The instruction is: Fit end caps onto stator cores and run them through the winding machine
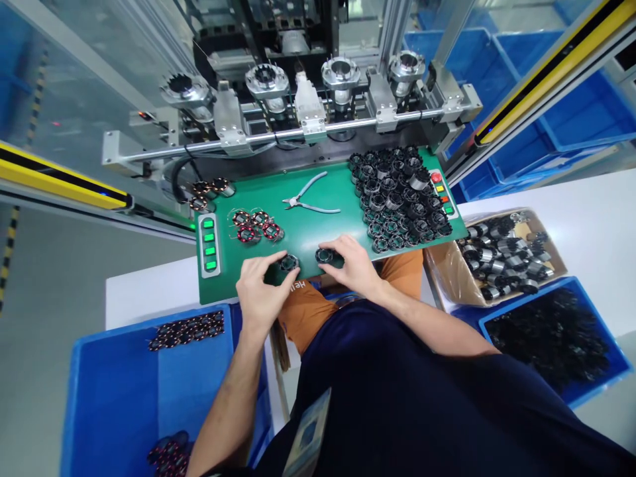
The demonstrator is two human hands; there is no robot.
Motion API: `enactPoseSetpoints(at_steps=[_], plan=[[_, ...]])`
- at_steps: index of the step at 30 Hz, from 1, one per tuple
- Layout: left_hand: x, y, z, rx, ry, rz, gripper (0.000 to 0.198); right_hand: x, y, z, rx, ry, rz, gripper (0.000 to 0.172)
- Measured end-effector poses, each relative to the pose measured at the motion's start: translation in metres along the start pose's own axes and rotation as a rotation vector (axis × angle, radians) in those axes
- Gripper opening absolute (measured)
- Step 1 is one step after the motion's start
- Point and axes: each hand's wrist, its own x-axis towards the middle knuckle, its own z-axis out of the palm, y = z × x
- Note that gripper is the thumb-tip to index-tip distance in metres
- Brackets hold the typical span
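Note:
Near the front edge of the green work panel (313,228), my left hand (263,288) pinches a motor stator core (289,264) between thumb and fingers. To its right, my right hand (354,266) has thumb and fingers around a second stator core (324,255), black on top. The two cores are apart. Beyond them lie diagonal cutters (309,199) with their handles spread. Left of the cutters sits a small group of copper-wound stators (253,225). Rows of black unwound cores (397,199), partly stacked, cover the panel's right side.
Machine fixtures with round metal holders (340,71) stand behind the panel. Button strips (209,245) flank it. A blue bin (114,371) with wound stators is at lower left. At right are a cardboard box (477,291) of cores and a blue tray (591,298) of black parts.

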Motion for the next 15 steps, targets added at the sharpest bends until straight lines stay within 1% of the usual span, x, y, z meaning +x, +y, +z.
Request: enactPoseSetpoints(at_steps=[2, 5, 8, 10, 12, 13, 15], plan=[[-0.006, 0.001, -0.003, 0.019, 0.008, 0.003, 0.036, -0.004, 0.009, 0.009, 0.005, -0.013, -0.024, 0.038], [-0.012, 0.004, -0.005, 0.039, -0.003, 0.011, 0.031, -0.006, 0.016, 0.014, 0.007, -0.038, -0.068, 0.039], [-0.013, 0.005, -0.006, 0.056, -0.019, 0.017, 0.028, -0.006, 0.015, 0.015, -0.006, -0.053, -0.12, 0.038], [-0.011, 0.008, -0.008, 0.054, -0.027, 0.02, 0.027, -0.005, 0.011, 0.012, -0.016, -0.059, -0.154, 0.034], [-0.006, 0.012, -0.01, 0.036, -0.069, 0.032, 0.024, 0.0, 0.001, 0.003, -0.03, -0.06, -0.187, 0.031], [-0.002, 0.016, -0.012, 0.023, -0.101, 0.039, 0.023, 0.004, -0.005, -0.006, -0.039, -0.058, -0.205, 0.028], [0.013, 0.025, -0.019, -0.006, -0.146, 0.048, 0.026, 0.02, -0.018, -0.035, -0.058, -0.048, -0.246, 0.021]])
